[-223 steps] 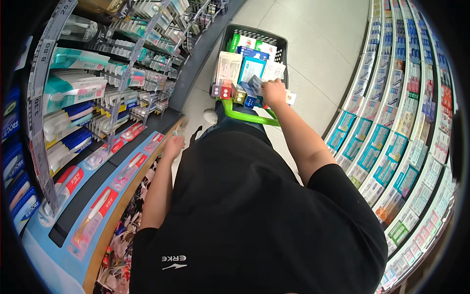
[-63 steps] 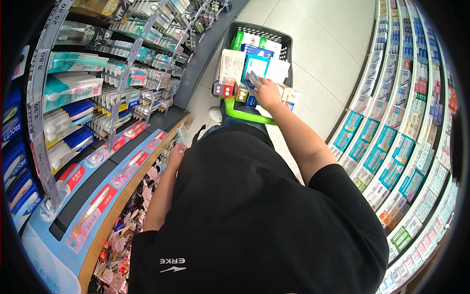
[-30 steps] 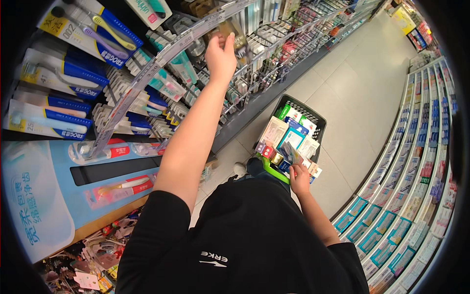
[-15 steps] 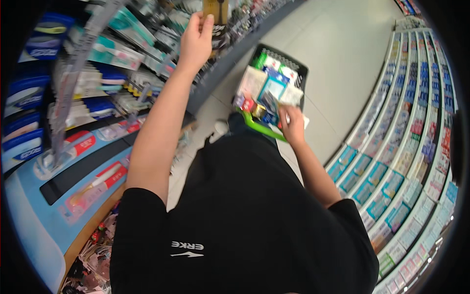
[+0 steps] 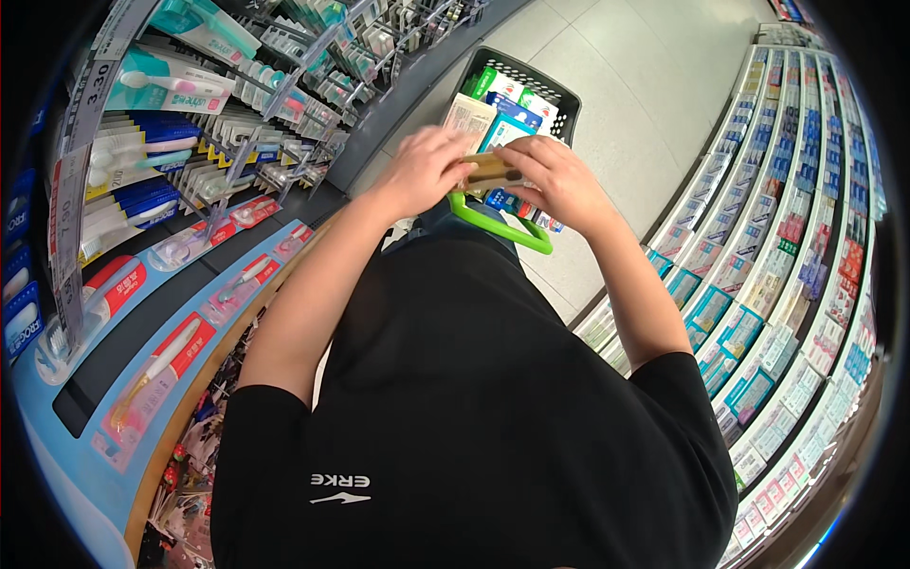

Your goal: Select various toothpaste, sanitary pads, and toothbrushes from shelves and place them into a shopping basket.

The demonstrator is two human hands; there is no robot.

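Observation:
A flat gold-brown pack [image 5: 490, 173] with a dark shape on it lies sideways between my two hands, above the near end of a shopping basket [image 5: 567, 93]. My left hand [image 5: 422, 171], slightly blurred, pinches its left end with thumb and fingers. On its right end the bent fingers of my right hand [image 5: 559, 180] are closed. Its contents cannot be made out. Below the hands, the black basket has a green handle [image 5: 502, 226] and is filled with boxes, among them a beige box [image 5: 468, 118] and a blue-framed box [image 5: 507, 131].
To my left, a rack of hanging toothbrush packs [image 5: 171, 83] reaches close to my arm, above a light-blue display ledge [image 5: 71, 455] with red-and-pink packs. Long tiered shelves [image 5: 758, 275] of small boxes curve along the right. Pale floor tiles [image 5: 626, 104] run between them.
My left hand has come down from the rack with the gold-brown pack to above the basket. My right hand has left the basket handle area and now grips the pack too.

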